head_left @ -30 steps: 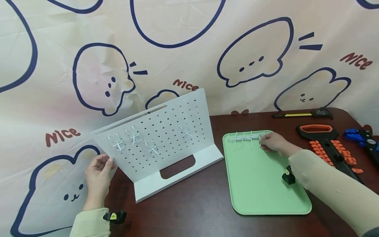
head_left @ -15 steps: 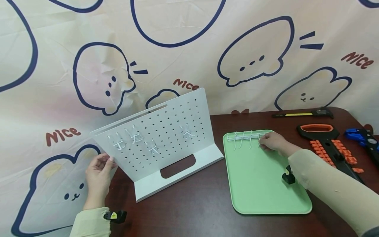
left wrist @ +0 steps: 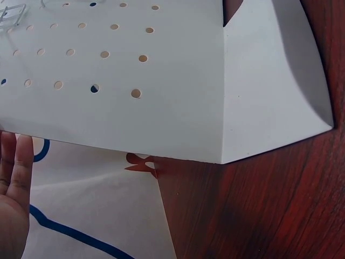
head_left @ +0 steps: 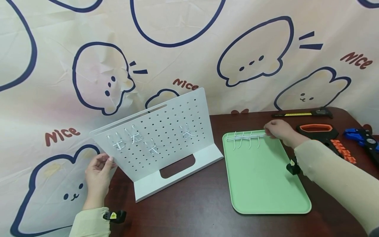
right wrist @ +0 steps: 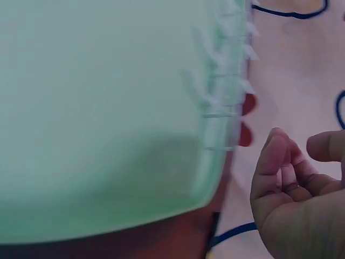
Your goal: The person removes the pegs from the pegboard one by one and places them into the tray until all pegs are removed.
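Note:
A white pegboard stands slanted on the table, with several white wire hooks in its holes. My left hand pinches its left edge, thumb in front; the left wrist view shows two fingers at that edge. On a green tray, more white wire hooks lie in a row along the far rim. My right hand hovers at the tray's far right corner, just past the row's end. In the right wrist view its fingers are loosely bent, thumb apart, with nothing between them.
Right of the tray lies a black tool with an orange-lined handle and small orange blocks, partly behind my right arm. A blue and black tool is farther right. A black and yellow tool lies at the back, before a patterned cloth.
My right hand has moved off the right end of the hook row, back and to the right, uncovering the last hook. The left hand and pegboard have stayed put.

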Demonstrator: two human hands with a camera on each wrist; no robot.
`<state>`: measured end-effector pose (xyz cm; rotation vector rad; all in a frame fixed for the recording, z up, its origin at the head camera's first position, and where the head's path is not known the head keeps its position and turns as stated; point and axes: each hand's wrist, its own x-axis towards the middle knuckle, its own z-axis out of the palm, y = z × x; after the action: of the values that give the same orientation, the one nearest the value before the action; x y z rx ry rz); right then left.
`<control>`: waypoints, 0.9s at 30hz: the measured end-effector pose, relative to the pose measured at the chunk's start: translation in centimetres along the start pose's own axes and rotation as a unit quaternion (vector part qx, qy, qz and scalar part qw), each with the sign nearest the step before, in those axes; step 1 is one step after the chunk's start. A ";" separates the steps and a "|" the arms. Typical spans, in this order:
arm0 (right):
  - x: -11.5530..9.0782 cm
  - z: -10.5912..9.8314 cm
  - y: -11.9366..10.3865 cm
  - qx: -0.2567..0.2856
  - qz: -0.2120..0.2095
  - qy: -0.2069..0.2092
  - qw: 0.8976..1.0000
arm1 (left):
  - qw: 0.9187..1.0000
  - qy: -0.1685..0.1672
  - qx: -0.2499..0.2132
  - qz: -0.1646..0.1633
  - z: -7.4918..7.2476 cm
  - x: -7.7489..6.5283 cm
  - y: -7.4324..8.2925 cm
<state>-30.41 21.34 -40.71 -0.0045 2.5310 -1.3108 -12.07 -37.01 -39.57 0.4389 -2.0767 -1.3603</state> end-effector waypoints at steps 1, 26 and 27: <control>0.1 -0.2 -0.6 0.012 -0.001 0.005 1.000 | 1.000 0.000 0.001 0.002 0.0 0.0 0.0; -1.5 11.0 -20.3 0.185 -0.123 -0.136 0.966 | 1.000 -0.011 0.003 -0.005 -0.1 0.2 -0.2; -1.6 11.6 -21.0 0.190 -0.127 -0.143 0.963 | 1.000 -0.010 -0.001 -0.006 -0.1 0.2 -0.1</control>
<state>-28.60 -0.01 -29.76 -0.4188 2.0551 -1.7347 -12.15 -37.26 -39.56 0.4382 -2.0917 -1.3795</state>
